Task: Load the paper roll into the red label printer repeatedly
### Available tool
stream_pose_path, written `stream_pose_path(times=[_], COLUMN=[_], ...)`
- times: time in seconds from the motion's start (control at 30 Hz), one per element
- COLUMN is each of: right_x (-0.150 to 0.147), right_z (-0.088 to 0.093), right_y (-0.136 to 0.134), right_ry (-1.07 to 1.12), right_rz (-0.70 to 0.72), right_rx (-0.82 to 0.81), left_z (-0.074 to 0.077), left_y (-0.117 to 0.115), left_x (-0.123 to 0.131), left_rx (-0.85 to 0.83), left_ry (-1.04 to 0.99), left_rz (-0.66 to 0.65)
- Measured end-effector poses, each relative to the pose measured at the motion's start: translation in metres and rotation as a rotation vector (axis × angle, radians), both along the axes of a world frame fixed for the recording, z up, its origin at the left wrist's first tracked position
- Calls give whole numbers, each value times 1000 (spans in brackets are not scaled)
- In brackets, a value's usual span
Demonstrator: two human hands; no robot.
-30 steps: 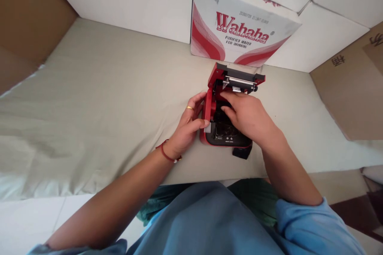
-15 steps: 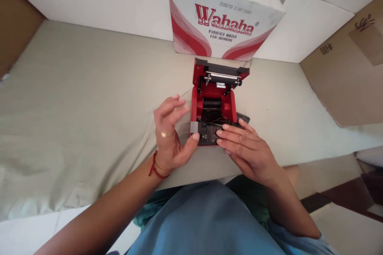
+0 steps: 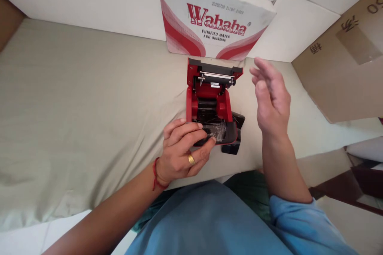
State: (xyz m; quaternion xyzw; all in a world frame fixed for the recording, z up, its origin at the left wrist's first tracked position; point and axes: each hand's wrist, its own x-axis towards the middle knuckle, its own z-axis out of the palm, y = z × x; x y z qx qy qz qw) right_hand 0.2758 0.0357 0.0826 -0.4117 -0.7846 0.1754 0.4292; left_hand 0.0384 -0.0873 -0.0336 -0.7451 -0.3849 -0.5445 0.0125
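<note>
A small red and black printer (image 3: 190,103) stands on the cloth with its lid (image 3: 223,67) tipped up at the back, showing a roller and a dark inner bay. My left hand (image 3: 185,147) lies palm down across the printer's front left edge, fingers stretched over the black front part (image 3: 218,130); its thumb is partly hidden. Clear, shiny film or plastic shows just beyond those fingertips. Raised in the air to the right of the printer, my right hand (image 3: 272,97) is open and holds nothing. A black part (image 3: 231,147) sticks out at the printer's right side.
Behind the printer a white and red Wahaha water carton (image 3: 221,28) leans against white boxes (image 3: 299,28). A brown cardboard box (image 3: 338,83) stands at the right. Pale cloth (image 3: 89,99) covers the surface, whose front edge runs close to my body.
My right hand has left the printer's front and risen to the right. My left hand has come down onto the front part. The view has shifted slightly.
</note>
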Motion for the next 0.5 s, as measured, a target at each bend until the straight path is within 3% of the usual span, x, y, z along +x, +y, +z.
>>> stream_pose_path(times=[0.1, 0.17, 0.33, 0.5], right_x=[-17, -25, -17, 2], right_z=[3, 5, 4, -7], right_y=[29, 30, -11, -40], right_ry=[-68, -98, -116, -140], right_rz=[65, 85, -4, 138], right_rx=[-54, -62, -42, 6], left_z=[1, 1, -2, 0], left_y=[0, 0, -2, -2], left_x=[0, 1, 1, 2], left_rx=[-14, -25, -33, 23], left_ry=[-2, -7, -48, -20], left_rz=[-18, -27, -64, 6])
